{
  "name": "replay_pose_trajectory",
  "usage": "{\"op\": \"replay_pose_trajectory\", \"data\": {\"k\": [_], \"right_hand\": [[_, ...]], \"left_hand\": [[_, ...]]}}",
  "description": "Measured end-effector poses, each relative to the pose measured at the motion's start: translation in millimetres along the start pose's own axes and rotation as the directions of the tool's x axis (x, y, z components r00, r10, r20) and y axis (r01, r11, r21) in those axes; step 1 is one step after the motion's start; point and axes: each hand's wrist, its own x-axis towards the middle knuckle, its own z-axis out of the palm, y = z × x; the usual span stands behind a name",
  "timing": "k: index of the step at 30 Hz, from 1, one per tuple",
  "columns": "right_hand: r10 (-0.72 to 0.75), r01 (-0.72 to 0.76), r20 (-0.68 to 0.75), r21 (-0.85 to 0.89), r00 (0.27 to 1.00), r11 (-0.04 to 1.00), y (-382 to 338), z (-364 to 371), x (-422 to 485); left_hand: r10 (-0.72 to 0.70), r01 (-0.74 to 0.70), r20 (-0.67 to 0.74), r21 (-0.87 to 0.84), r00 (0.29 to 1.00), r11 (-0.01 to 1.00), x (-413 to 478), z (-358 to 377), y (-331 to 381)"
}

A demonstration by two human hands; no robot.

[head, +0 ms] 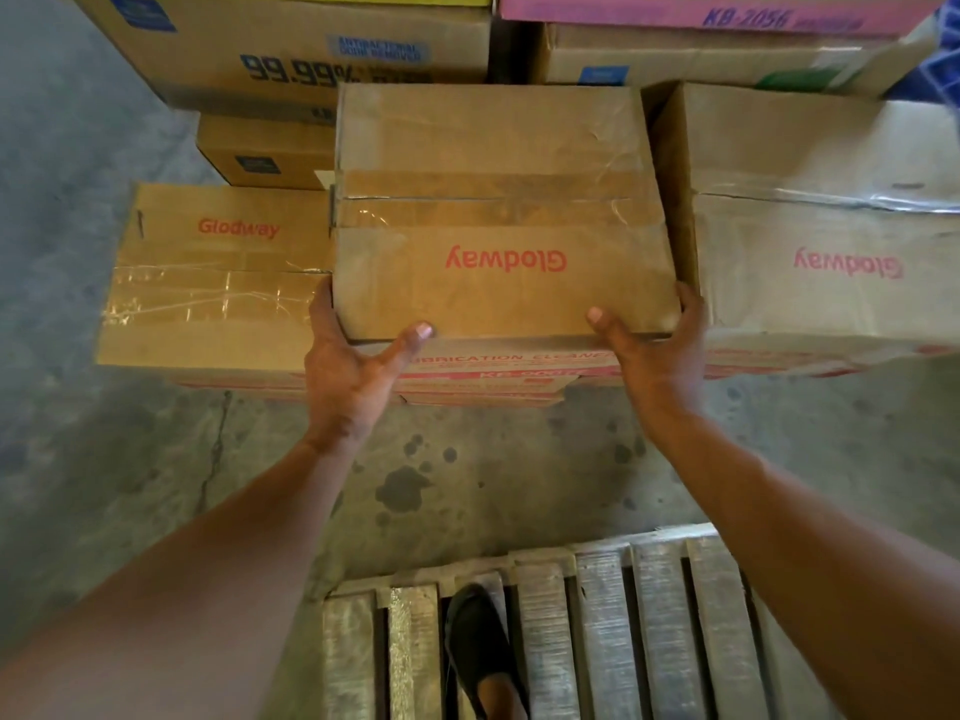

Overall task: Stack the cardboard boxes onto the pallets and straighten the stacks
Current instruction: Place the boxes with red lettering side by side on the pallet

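A brown taped cardboard box marked "Glodway" (498, 210) sits in the middle of a row, on top of other boxes. My left hand (348, 366) grips its near left corner, thumb on top and fingers down the side. My right hand (654, 350) grips its near right corner the same way. A second Glodway box (218, 278) lies lower on the left. A third Glodway box (831, 241) stands to the right. A wooden pallet (597, 626) lies on the floor below my arms.
Larger boxes stand behind the row: a brown one printed "99.99%" (291, 49) and a pink-topped one (717, 23). A small brown box (265, 153) sits behind the left box. My shoe (480, 652) rests on the pallet slats. The concrete floor (467, 480) is stained.
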Motion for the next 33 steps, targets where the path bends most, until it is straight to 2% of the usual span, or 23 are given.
{"op": "replay_pose_trajectory", "data": {"k": [4, 9, 14, 18, 22, 26, 33], "right_hand": [[0.066, -0.076, 0.053, 0.22, 0.996, 0.973, 3, -2, 2], [0.04, -0.081, 0.135, 0.308, 0.99, 0.948, 6, -5, 9], [0.116, -0.183, 0.176, 0.439, 0.977, 0.88, 4, -6, 11], [0.13, -0.225, 0.229, 0.463, 0.965, 0.857, 8, -5, 19], [0.152, -0.238, 0.216, 0.459, 0.964, 0.856, 10, -5, 18], [0.151, -0.227, 0.203, 0.432, 0.968, 0.873, 1, -11, 4], [-0.002, -0.105, 0.268, 0.385, 0.963, 0.917, -31, -32, -24]], "left_hand": [[-0.011, 0.004, -0.064, -0.107, 0.998, 0.994, 1, 6, -7], [-0.212, 0.204, 0.019, -0.364, 0.977, 0.909, 8, 7, -1], [-0.172, 0.2, 0.112, -0.336, 0.979, 0.92, 18, 1, 4], [-0.191, 0.233, 0.143, -0.389, 0.971, 0.891, 17, 2, 3], [-0.166, 0.207, 0.14, -0.381, 0.976, 0.901, 12, 1, 5], [-0.2, 0.223, 0.1, -0.387, 0.975, 0.895, -11, -7, 6], [-0.237, 0.198, -0.04, -0.425, 0.971, 0.884, -73, -37, 33]]}}
